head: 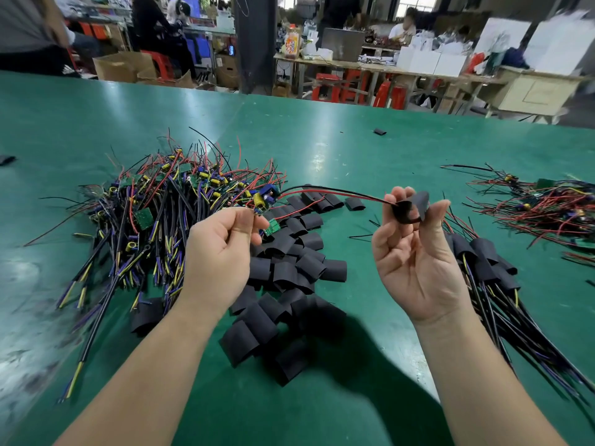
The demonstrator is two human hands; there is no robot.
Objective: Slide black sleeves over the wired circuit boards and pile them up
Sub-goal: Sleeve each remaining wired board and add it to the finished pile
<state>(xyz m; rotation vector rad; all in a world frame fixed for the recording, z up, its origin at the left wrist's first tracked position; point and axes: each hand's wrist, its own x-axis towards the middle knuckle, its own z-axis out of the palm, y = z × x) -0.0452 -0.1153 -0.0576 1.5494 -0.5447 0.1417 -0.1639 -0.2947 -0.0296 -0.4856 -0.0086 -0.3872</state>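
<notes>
Black sleeve (419, 202), soft and light, pinched open in my right fingers (435, 211); left fingers (255, 222) pinch the stiff board (269, 227) by its edge.

No readable text, no legible labels, all too blurred

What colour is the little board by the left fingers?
The board is green, clearest in head view.
</notes>
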